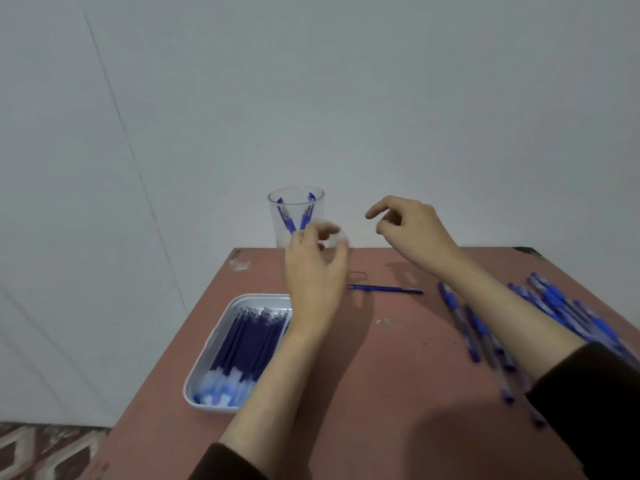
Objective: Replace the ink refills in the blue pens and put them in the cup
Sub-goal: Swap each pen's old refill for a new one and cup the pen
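Note:
A clear plastic cup [296, 206] stands at the table's far edge with two blue pens [306, 213] upright in it. My left hand [313, 268] hovers just in front of the cup, its fingers loosely curled and blurred, holding nothing that I can see. To the right of the cup, my right hand [412, 226] is raised above the table with its fingers relaxed and empty. One blue refill [384, 289] lies on the table between my hands. A white tray [207, 358] holds several blue refills [246, 344]. Several blue pens [481, 334] lie at the right.
The reddish-brown table [381, 375] ends at a grey wall right behind the cup. Its left edge runs diagonally past the tray, with patterned floor [45, 452] below. A small scuff [239, 261] marks the far left corner.

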`<state>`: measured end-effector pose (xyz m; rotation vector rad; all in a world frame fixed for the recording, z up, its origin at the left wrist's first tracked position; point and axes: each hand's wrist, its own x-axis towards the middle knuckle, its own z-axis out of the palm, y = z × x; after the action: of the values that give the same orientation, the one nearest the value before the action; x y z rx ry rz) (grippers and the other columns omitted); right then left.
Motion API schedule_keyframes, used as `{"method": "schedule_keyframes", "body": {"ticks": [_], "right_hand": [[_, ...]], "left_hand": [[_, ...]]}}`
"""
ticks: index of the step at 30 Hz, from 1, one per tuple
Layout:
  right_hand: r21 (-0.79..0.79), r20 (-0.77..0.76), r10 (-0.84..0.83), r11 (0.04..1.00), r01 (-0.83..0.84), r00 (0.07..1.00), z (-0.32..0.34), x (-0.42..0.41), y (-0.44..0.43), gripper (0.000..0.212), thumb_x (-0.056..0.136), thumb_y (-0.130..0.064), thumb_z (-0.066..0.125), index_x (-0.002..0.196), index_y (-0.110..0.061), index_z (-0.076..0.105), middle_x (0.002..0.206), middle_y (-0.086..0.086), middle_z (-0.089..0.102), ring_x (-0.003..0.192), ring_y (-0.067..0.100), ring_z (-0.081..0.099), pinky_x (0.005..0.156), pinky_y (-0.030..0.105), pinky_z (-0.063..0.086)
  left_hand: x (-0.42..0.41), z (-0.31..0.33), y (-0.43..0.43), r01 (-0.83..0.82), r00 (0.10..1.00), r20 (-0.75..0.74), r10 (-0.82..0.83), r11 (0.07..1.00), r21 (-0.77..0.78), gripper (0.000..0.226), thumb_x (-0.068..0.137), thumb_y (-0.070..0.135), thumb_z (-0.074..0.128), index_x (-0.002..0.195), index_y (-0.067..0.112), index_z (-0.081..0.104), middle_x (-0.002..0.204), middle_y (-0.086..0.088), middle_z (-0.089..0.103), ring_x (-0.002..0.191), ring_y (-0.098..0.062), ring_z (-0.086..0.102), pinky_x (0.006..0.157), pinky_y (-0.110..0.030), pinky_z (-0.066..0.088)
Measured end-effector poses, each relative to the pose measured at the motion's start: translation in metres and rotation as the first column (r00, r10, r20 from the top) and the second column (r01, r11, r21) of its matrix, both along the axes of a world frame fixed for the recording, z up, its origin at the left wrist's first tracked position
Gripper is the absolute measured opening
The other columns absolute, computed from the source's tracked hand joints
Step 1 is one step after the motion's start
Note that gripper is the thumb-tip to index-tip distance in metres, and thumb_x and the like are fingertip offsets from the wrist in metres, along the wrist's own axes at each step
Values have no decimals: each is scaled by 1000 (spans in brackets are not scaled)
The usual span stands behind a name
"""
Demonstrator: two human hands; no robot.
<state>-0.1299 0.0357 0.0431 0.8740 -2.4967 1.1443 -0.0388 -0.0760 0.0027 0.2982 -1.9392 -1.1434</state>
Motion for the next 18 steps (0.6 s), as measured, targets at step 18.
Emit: {"method": "schedule_keyframes", "body": {"ticks": [18], "right_hand": [[741, -130, -335, 593, 316, 933, -45, 8, 84, 25, 88, -27, 54, 73, -13, 41, 95, 6, 58, 96, 29, 58, 72, 31, 36]], "left_hand": [[-13, -41, 63, 316, 901, 302, -310, 948, 30, 9, 86, 15, 63, 80, 21, 66, 84, 5, 58, 67, -1, 52, 60, -6, 34]]}}
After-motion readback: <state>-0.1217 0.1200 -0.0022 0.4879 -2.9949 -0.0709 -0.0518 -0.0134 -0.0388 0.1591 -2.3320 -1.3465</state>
